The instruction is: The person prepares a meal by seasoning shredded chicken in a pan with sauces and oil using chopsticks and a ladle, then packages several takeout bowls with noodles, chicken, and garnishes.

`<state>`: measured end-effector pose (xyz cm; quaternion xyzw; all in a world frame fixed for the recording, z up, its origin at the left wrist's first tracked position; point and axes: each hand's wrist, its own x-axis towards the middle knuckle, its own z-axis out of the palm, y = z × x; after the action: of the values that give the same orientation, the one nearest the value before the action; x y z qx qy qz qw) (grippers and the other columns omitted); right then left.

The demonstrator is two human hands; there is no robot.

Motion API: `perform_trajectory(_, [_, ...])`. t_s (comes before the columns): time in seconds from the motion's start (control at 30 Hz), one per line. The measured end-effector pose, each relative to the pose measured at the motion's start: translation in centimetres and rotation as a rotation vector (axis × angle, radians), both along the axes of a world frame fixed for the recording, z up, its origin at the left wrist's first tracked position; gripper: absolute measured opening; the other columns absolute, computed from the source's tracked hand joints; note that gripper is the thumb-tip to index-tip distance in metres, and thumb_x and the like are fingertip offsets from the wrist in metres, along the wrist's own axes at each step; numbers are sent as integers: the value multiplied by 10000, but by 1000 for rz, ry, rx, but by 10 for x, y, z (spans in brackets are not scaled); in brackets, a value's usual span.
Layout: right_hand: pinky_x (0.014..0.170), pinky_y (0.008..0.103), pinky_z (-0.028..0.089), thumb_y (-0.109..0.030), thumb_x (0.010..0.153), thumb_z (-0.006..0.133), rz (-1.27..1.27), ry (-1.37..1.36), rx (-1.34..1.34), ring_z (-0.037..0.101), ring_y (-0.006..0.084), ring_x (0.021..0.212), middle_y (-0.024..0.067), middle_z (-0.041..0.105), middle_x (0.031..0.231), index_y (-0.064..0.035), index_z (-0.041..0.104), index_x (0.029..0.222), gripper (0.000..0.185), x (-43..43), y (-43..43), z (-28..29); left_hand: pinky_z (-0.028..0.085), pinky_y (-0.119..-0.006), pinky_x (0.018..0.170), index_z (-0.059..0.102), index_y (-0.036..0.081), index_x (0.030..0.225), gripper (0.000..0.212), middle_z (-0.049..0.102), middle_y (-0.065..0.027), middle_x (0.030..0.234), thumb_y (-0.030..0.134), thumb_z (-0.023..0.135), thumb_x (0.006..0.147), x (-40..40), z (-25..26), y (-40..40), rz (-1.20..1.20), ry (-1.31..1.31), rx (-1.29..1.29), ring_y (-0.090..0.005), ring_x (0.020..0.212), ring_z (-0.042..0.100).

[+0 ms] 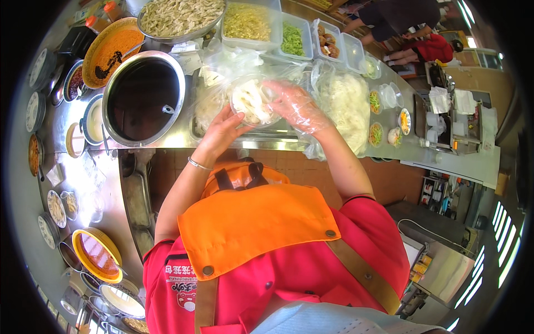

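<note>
My left hand (pixel 223 130), bare and with a bracelet at the wrist, grips the side of a round clear plastic bowl (pixel 259 123). Wide white noodles (pixel 249 99) fill the bowl. From the other side my right hand (pixel 295 106), in a clear plastic glove, reaches to the bowl with its fingertips at the noodles and the rim. Whether those fingers pinch any noodles cannot be made out. Under the bowl is a metal tray (pixel 267 140) with noodles in clear plastic bags. A further heap of pale noodles (pixel 346 108) lies in an open bag to the right.
To the left stand a steel pot of dark liquid (pixel 144 100) and a yellow basin of orange sauce (pixel 110 50). Behind are a bowl of pale strips (pixel 179 18), a tub of shredded greens (pixel 293 39) and a tub of brown eggs (pixel 328 39). Other people are at the far right.
</note>
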<state>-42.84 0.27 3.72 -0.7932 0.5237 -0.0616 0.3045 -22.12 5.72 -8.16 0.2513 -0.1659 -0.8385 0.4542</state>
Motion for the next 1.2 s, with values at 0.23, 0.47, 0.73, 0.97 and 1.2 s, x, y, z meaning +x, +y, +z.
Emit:
perform_trajectory(0.23, [947,406,516,-283,908,687,-41,-13,-201,648,318,1072,152,657,1237,-58,626,1224,393,5,-8,-13,437,-470,1094,339,27,1502,611,500,-111,1444,149,627,977,5,-12,1,-27,8,-26,-254,1343,491])
perform_trajectory(0.47, [898,387,527,-413,917,689,-45,-277,214,671,260,979,124,706,1077,-55,673,1094,400,-39,-23,-50,414,-527,1134,338,-21,1493,609,470,-166,1481,149,612,977,31,-7,8,-48,-26,-43,-318,1379,462])
perform_trajectory(0.73, [786,421,476,-279,965,625,87,42,-76,597,367,842,173,622,846,-28,623,952,251,-25,-10,-20,466,-423,1074,305,-4,1527,650,501,-123,1446,93,619,966,56,-20,16,5,-207,17,-257,1303,531])
perform_trajectory(0.97, [781,441,469,-250,969,610,-16,-3,-132,583,362,826,170,606,843,-13,585,907,247,-21,-13,4,474,-404,1049,296,-8,1529,636,509,-124,1431,72,587,970,61,-35,33,40,-303,50,-251,1301,525])
perform_trajectory(1.2, [856,467,500,-274,919,664,-86,271,-69,621,405,941,226,652,973,-42,607,1024,261,-42,-22,-191,452,-447,1073,333,-7,1495,583,491,-137,1447,87,580,975,60,-49,44,54,-221,101,-265,1329,500])
